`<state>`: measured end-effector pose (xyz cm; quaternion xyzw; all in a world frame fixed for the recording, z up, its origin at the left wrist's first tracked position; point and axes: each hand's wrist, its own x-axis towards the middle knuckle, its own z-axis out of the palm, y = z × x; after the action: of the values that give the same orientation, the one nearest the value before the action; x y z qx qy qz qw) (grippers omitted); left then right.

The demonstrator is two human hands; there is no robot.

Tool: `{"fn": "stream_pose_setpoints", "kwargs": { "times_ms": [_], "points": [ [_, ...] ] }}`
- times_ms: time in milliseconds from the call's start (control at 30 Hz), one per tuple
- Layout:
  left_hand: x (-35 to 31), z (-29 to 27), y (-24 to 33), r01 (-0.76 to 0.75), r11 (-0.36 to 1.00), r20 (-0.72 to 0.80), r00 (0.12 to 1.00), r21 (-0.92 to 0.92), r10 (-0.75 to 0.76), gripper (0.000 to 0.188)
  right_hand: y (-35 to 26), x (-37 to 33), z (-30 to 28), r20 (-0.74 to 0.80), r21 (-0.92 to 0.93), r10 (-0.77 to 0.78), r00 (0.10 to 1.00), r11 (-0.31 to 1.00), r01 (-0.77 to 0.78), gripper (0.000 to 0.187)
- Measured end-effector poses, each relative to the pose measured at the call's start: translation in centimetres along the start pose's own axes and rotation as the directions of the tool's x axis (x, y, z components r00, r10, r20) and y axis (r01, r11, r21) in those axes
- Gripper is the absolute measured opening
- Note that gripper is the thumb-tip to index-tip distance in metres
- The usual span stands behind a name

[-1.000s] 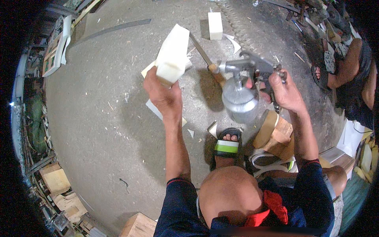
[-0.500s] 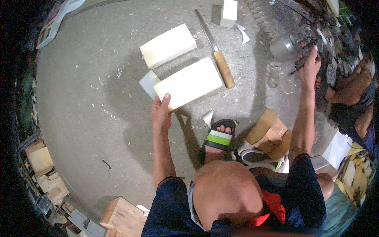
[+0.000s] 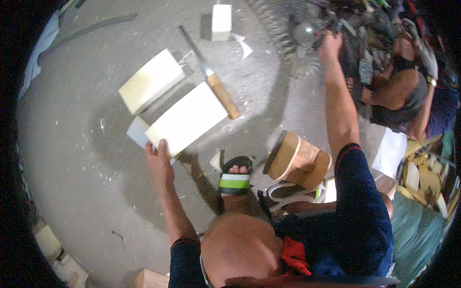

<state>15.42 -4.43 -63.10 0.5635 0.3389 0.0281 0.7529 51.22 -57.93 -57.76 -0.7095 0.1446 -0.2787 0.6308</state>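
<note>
Left hand (image 3: 162, 161) pinches the near-left corner of the front foam block (image 3: 189, 117), thumb on top; block lies on the floor (image 3: 86, 158). Wooden-handled knife (image 3: 222, 96) just beside its right end, second foam block (image 3: 151, 80) just beyond. Right hand (image 3: 330, 45) out at the metal-cup spray gun (image 3: 305, 34); too dark and blurred to tell if fingers are closed on it.

The navy sleeves (image 3: 361, 185) are short — trimmed red.

Darkly vignetted, shadowed floor (image 3: 113, 129), perhaps motion-blurred
</note>
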Motion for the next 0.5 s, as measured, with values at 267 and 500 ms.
{"fn": "stream_pose_setpoints", "kwargs": {
  "times_ms": [267, 500],
  "points": [
    [-1.9, 4.4, -0.1, -0.047, 0.986, -0.112, 0.993, -0.161, 0.029, 0.05, -2.2, -12.3, -2.0, -0.025, -0.549, 0.077, 0.997, 0.832, -0.078, 0.034],
    [-5.2, 9.5, 0.6, -0.105, 0.994, 0.079, 0.991, -0.023, 0.107, 0.051, -9.9, -39.0, 6.6, 0.59, -0.086, 0.432, 0.682, 0.874, -0.479, 0.07]
  ]
}}
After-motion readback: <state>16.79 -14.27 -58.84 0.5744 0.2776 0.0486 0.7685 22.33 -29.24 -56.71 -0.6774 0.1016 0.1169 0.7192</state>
